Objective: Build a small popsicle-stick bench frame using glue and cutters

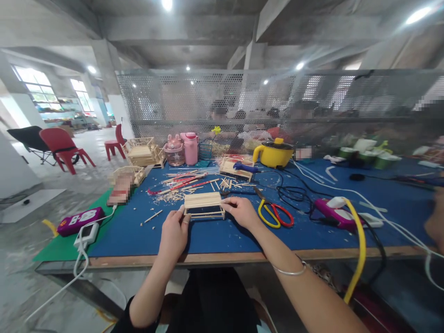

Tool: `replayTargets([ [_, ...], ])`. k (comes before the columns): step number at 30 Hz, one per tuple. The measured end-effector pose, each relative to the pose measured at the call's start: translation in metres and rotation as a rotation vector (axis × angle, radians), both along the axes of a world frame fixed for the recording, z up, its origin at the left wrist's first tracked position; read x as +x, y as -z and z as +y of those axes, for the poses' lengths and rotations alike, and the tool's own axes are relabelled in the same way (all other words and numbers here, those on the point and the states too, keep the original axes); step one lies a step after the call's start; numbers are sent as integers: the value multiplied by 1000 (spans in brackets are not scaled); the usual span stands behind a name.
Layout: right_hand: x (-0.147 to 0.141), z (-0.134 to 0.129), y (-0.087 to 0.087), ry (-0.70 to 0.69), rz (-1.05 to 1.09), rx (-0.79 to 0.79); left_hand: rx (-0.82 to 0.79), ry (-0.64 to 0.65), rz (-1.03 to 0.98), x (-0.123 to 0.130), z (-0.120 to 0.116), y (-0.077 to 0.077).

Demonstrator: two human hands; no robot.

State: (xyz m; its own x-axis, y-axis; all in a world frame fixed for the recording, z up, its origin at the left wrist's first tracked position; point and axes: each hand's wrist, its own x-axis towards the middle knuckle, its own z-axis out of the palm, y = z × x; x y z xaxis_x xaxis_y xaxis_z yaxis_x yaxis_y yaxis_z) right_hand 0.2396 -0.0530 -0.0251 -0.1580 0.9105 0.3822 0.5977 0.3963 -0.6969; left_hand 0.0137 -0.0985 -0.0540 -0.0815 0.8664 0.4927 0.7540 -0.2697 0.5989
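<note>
My left grip (175,232) pinches the left end of a small wooden frame (203,200) between thumb and fingers. My right grip (242,212) pinches its right end, near the upper corner, thumb and forefinger closed on the wood. The frame sits directly before me at the middle of the blue surface (222,243), its slatted top toward the far side and thin rails along the near side. Whether its underside bears on the surface, I cannot tell.

Just right of my right grip lie scissors (274,213) with one yellow and one red handle. Loose sticks (194,178) and offcuts are scattered beyond the frame; one stick lies apart, left of my left grip. Behind them, a blue tool (247,168) lies at another frame-like piece. A yellow pot (275,155) stands at the far side, and a pink bottle (190,149) farther left. A phone (120,188) and a purple power strip (80,221) are at the left edge; a bangle (290,273) circles my right forearm.
</note>
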Motion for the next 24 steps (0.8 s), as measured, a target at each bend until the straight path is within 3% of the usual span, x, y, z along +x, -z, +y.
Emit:
replayTargets([
  [7,-2,-3,1,15,-114,125,19,5,-3,1,0,2],
  [14,-3,-8,-2,-1,-120,137,33,5,-7,2,0,2],
  [24,-6,2,6,63,127,-99,26,2,-14,3,-1,1],
])
